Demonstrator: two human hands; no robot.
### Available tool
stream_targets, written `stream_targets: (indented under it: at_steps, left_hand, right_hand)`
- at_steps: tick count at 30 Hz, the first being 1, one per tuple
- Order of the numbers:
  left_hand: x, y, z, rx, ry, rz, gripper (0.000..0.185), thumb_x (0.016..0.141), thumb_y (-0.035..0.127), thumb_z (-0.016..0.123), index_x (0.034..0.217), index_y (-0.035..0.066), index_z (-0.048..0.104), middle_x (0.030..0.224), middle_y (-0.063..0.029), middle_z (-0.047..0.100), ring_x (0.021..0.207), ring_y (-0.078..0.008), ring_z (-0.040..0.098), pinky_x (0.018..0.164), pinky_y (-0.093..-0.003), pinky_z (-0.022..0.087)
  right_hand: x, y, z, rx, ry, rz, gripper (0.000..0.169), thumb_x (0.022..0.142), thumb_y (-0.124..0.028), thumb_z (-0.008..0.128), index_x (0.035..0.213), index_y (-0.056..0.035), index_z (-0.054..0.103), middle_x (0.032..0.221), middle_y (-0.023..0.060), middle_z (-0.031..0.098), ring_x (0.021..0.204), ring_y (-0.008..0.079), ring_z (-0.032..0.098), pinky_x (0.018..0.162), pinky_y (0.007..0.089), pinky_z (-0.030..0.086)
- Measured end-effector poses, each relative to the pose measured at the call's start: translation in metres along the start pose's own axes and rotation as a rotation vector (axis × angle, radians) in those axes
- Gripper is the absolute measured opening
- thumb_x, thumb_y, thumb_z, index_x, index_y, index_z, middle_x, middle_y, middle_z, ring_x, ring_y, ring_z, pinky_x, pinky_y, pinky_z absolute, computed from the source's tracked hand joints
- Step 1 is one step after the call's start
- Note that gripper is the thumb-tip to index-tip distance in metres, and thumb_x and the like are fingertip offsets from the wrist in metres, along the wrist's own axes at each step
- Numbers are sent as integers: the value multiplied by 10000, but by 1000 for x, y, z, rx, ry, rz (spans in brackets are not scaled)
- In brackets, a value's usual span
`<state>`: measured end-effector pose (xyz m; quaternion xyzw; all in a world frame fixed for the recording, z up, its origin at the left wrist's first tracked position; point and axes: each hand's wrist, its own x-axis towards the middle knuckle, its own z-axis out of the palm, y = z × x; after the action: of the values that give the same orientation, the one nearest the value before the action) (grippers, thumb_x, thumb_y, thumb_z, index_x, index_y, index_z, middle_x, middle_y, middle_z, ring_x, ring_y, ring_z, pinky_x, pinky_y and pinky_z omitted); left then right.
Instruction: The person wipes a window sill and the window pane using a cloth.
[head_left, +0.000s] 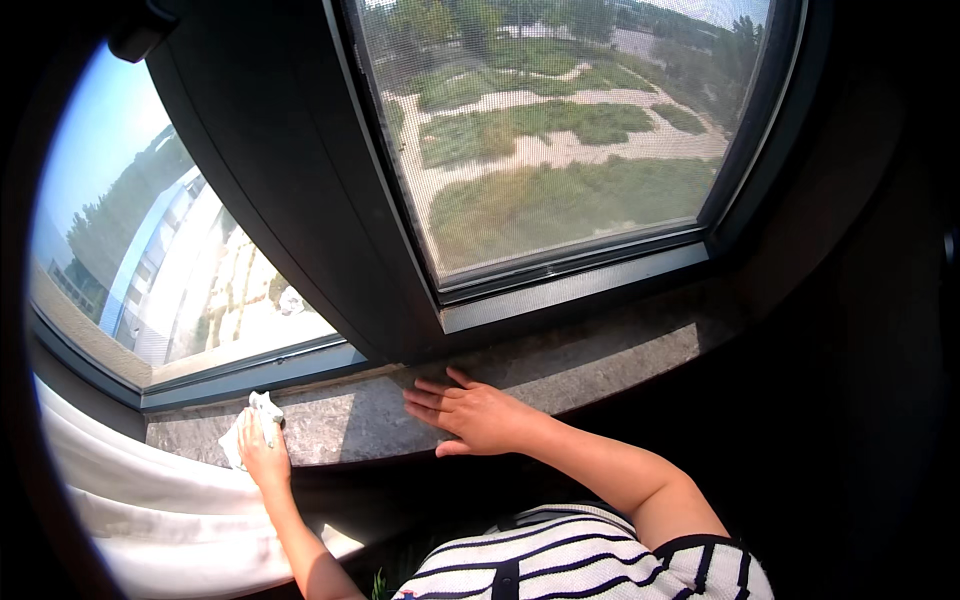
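Observation:
A white cloth (264, 409) is bunched under my left hand (264, 454), whose fingers press it onto the left end of the grey stone windowsill (319, 427). Part of the cloth shows on either side of the fingers. My right hand (476, 416) lies palm down near the middle of the sill, fingers spread, holding nothing. Sunlight falls on the stone around my left hand, while shade covers much of the sill about my right one.
A white curtain (165, 517) hangs at the left, close to my left forearm. Behind the sill stand a glass window (180, 277) and a screened window (555, 150), parted by a wide dark post (292, 165). Green leaves (379, 583) show at the bottom.

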<state>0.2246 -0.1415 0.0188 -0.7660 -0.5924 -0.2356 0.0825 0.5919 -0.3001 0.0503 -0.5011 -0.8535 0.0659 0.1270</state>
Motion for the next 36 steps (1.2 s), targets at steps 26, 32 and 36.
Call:
stream_targets:
  at_steps: [26, 32, 36]
  left_hand:
    - [-51, 229, -23, -402, -227, 566, 603, 784, 283, 686, 1299, 16, 519, 1382, -147, 480, 1315, -372, 394, 1089, -497, 289]
    - [-32, 139, -27, -219, -191, 275, 523, 844, 230, 627, 1305, 7, 521, 1380, -169, 485, 1304, -390, 395, 1089, -471, 284]
    - [-33, 148, -31, -241, -202, 349, 541, 811, 221, 668, 1281, -10, 536, 1380, -170, 483, 1289, -391, 414, 1068, -472, 319]
  right_hand:
    - [-44, 8, -17, 33, -13, 209, 653, 820, -470, 622, 1324, -83, 470, 1418, 52, 433, 1376, 222, 322, 1129, 538, 222]
    - [-78, 1, -17, -132, 52, 375, 784, 836, -555, 550, 1444, -115, 327, 1500, 41, 334, 1390, 219, 295, 1114, 524, 233]
    - [-77, 2, -15, -148, 73, 387, 783, 828, -554, 559, 1436, -112, 341, 1493, 41, 344, 1386, 217, 300, 1111, 518, 241]
